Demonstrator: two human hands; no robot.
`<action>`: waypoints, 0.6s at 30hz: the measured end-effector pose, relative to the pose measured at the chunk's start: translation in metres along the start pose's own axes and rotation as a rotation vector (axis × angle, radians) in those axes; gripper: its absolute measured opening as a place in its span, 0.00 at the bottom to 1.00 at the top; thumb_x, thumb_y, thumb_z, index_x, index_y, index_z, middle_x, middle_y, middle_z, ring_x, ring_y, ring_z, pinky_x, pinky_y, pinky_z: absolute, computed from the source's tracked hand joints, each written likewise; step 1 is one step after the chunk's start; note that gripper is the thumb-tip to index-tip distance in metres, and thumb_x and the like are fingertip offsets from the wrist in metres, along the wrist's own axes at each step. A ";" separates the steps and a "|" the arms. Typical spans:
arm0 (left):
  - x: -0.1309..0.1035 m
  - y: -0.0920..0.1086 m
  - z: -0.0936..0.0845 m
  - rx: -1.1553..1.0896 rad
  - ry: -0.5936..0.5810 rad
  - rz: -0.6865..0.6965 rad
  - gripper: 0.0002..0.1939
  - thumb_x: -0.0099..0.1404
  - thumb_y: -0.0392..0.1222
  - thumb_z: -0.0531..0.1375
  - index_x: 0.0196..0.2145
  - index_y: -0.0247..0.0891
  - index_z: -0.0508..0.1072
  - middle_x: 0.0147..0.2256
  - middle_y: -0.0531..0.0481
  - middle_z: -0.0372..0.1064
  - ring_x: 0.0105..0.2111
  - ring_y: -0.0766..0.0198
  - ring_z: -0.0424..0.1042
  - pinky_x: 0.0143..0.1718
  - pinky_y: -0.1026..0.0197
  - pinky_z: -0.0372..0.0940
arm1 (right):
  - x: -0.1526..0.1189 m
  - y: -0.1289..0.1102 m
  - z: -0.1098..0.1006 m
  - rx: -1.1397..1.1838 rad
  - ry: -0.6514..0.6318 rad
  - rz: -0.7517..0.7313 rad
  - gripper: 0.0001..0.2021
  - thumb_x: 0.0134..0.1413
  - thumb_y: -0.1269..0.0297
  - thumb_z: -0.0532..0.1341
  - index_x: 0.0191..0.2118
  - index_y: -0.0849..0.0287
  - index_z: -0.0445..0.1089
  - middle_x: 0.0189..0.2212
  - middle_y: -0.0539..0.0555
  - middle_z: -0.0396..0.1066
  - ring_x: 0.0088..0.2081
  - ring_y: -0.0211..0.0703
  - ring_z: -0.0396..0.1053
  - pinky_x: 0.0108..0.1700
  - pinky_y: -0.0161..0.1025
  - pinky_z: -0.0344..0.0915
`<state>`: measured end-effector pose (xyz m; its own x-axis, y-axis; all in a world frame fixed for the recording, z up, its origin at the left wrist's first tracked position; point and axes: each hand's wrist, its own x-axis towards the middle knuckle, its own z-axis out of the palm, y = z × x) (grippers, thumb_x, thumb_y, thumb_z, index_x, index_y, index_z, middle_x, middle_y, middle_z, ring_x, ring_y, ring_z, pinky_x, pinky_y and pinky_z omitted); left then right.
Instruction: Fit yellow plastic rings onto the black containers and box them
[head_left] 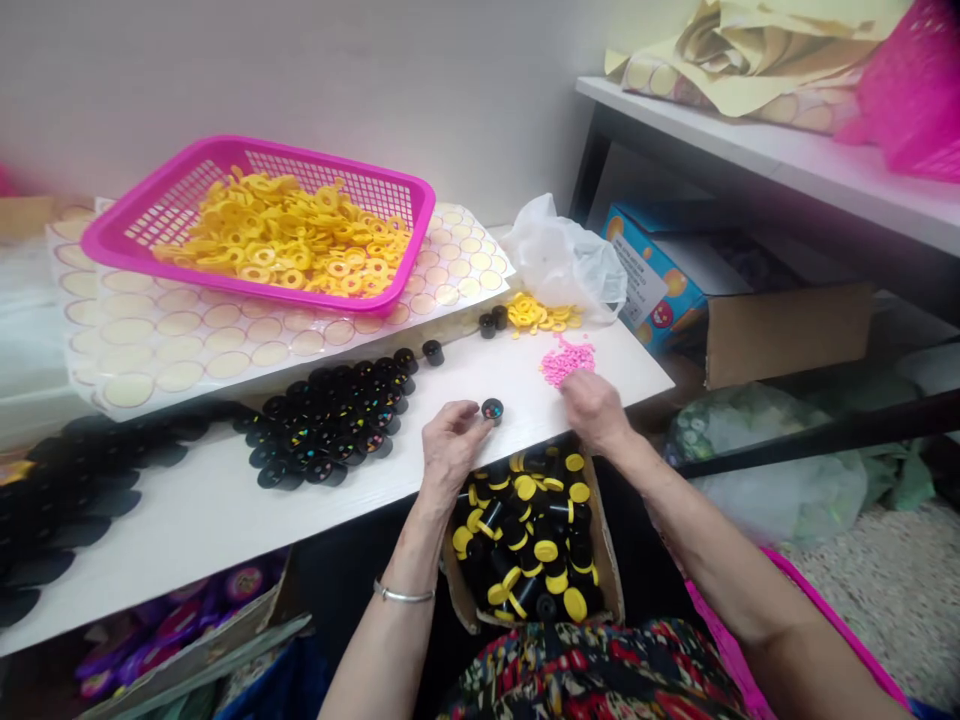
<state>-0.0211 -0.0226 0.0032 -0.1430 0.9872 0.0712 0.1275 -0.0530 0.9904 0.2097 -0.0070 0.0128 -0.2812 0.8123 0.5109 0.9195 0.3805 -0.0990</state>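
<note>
Viewed over my remote head-camera feed, a worker's left hand (448, 440) curls beside a small black cup (493, 409) standing mouth-up on a white tabletop (454, 378), small colored pieces visible inside. The cup sits at about two o'clock from that hand, thumb and forefinger at its near left side; whether they grip it or merely steady it, I cannot tell.

The right hand (598, 408), fingers drawn together, reaches the near edge of a heap of tiny pink pieces (566, 360), which spreads toward eleven o'clock from it. I cannot make out whether a piece is pinched there.

The key line runs from cup to heap, toward two o'clock: the left hand is nearer the cup, the right nearer the heap. Round and squat, the cup shows me no clear long axis lying along the tabletop.

Clustered black cups (322, 425) stand at nine o'clock from the single one; yellow rings (536, 313) lie at one o'clock.
</note>
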 end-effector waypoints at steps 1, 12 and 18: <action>-0.002 -0.001 0.000 -0.020 0.009 -0.014 0.14 0.44 0.43 0.67 0.30 0.35 0.74 0.29 0.51 0.69 0.26 0.69 0.65 0.31 0.64 0.62 | 0.001 -0.013 0.004 -0.004 0.003 -0.064 0.12 0.50 0.78 0.49 0.23 0.60 0.65 0.23 0.55 0.63 0.28 0.43 0.56 0.32 0.38 0.51; -0.006 -0.008 0.000 0.138 -0.022 0.084 0.11 0.51 0.46 0.63 0.29 0.36 0.74 0.29 0.51 0.69 0.28 0.68 0.65 0.31 0.64 0.62 | -0.026 -0.043 0.012 0.275 -0.065 0.027 0.11 0.55 0.74 0.51 0.32 0.58 0.70 0.39 0.55 0.71 0.39 0.45 0.62 0.41 0.41 0.56; -0.003 -0.012 0.002 0.119 -0.027 0.055 0.19 0.45 0.45 0.67 0.35 0.35 0.75 0.32 0.50 0.69 0.30 0.67 0.66 0.31 0.64 0.62 | -0.020 -0.040 0.014 0.419 -0.022 0.126 0.08 0.56 0.69 0.53 0.35 0.59 0.69 0.35 0.56 0.68 0.38 0.45 0.62 0.41 0.41 0.59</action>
<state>-0.0204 -0.0244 -0.0092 -0.1064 0.9870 0.1203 0.2499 -0.0906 0.9640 0.1750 -0.0322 -0.0056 -0.1837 0.8716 0.4545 0.7573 0.4203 -0.4999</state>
